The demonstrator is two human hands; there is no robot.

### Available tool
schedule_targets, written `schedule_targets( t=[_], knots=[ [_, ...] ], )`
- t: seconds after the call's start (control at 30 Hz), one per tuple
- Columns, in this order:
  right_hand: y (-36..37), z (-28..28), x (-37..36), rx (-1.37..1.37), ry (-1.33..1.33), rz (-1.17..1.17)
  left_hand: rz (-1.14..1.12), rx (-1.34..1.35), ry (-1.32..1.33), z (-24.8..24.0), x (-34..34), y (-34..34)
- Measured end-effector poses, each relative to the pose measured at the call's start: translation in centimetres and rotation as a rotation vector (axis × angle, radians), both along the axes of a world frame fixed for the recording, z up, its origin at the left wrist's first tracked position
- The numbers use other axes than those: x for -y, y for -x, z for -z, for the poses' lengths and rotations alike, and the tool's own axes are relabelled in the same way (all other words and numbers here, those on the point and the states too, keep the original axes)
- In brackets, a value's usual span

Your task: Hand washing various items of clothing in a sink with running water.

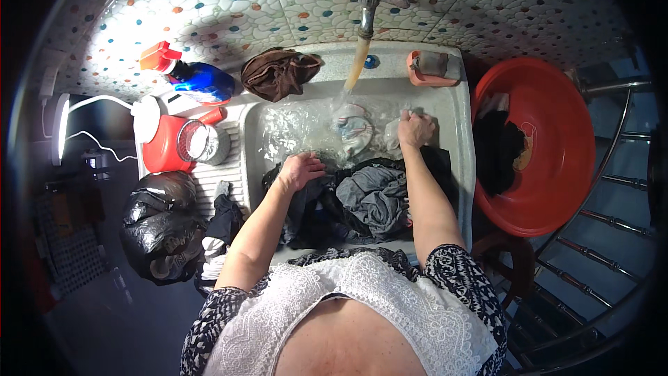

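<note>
My right hand (415, 129) is closed at the right side of a stone wash sink (465, 160), its fingers curled on a pale wet cloth (393, 137) partly under water. Over the dark laundry, my left hand (302, 170) is open, fingers slightly bent and holding nothing. A white piece of laundry with coloured marks (355, 131) floats between the hands. Nearer to me lies a heap of wet clothes, with a grey garment (372, 195) on top of black ones. Water runs from a tap (369, 7) through a yellowish hose (359, 63) into the sink.
A brown cloth (280, 75), a blue spray bottle (202, 82) and an orange soap dish (433, 78) rest along the back ledge. On the left stand a red container (167, 145), a jar (205, 143) and black plastic bags (163, 219). A red basin (557, 160) holds dark laundry at right.
</note>
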State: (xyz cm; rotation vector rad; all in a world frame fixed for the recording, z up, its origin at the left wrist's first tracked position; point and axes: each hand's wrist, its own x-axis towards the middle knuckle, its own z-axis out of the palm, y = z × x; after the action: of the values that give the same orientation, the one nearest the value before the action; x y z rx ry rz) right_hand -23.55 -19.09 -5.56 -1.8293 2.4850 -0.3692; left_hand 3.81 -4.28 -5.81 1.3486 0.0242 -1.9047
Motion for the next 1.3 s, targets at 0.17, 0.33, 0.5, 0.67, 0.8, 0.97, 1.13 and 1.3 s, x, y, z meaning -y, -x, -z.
schedule_targets(
  t=[0.17,0.33,0.5,0.67,0.8,0.97,1.13,1.3],
  knots=[
    [-2.4,2.3,3.2,0.518,-0.167,0.019,0.006,-0.036,0.061,-0.6,1.1,1.3],
    [-11.1,3.2,-0.2,0.243,-0.073,-0.17,-0.061,-0.049,0.091,-0.4,0.3,0.6],
    [-13.3,0.6,-4.3,0.445,-0.002,-0.577,-0.26,-0.265,0.116,-2.0,0.3,-0.2],
    [-14.8,-7.4,-11.1,0.862,0.144,-0.761,-0.367,-0.387,0.158,-7.1,1.8,1.6],
    [-13.3,-10.9,-15.1,0.917,-0.162,-0.999,-0.002,-0.043,0.055,-2.2,-0.2,-3.0],
    [-5.7,-8.7,-12.6,0.746,-0.158,-0.98,-0.384,-0.094,-0.062,-3.1,-0.3,-3.9],
    [5.6,-9.4,-6.0,0.464,-0.308,-0.385,-0.478,-0.007,0.3,-9.4,0.8,-5.5],
    [10.6,-12.0,-5.2,0.484,-0.333,-0.48,-0.475,0.038,0.208,-6.7,0.4,-5.4]
  ],
)
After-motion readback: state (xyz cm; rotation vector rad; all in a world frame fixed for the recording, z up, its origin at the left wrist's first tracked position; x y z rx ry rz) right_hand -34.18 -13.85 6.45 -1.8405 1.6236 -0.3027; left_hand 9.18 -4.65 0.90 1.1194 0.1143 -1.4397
